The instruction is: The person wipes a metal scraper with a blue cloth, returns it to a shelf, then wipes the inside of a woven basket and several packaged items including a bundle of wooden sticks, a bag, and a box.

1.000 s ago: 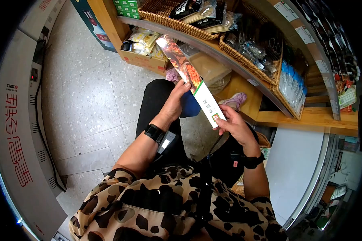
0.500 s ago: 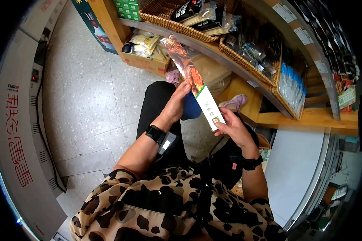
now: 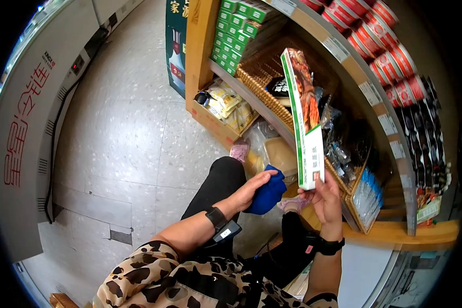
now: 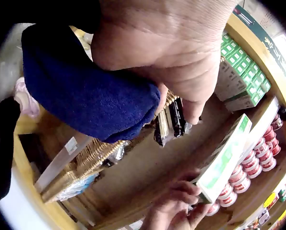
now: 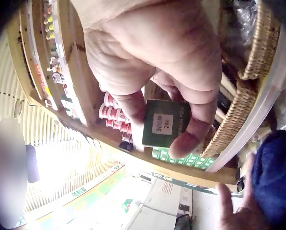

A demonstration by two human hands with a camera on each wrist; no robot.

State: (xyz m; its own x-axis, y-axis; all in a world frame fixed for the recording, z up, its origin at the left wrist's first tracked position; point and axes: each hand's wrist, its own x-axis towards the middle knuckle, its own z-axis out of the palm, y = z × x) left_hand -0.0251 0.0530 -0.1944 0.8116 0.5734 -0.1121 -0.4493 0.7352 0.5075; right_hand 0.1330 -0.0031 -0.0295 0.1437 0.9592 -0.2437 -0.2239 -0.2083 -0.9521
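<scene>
In the head view my right hand (image 3: 326, 203) pinches the lower end of a long narrow box (image 3: 305, 118) with a food picture and green edges, held up before the shelf. The right wrist view shows the box's dark green end (image 5: 166, 123) between thumb and fingers of my right hand (image 5: 152, 57). My left hand (image 3: 249, 191) is off the box and holds a blue cloth (image 3: 267, 195). In the left wrist view the blue cloth (image 4: 90, 96) hangs by the curled fingers of my left hand (image 4: 167, 48).
Green boxes (image 3: 233, 36) are stacked at the shelf's left end, beside a wicker basket (image 3: 264, 92). A cardboard carton (image 3: 215, 120) of yellow packets stands below. Red-and-white tubs (image 3: 395, 66) line the upper shelf. A white freezer (image 3: 41, 102) stands at the left.
My left hand has let go of the box and moved away. My right hand has raised the box more upright toward the shelf. The head view has swung, bringing the red-and-white tubs into sight.
</scene>
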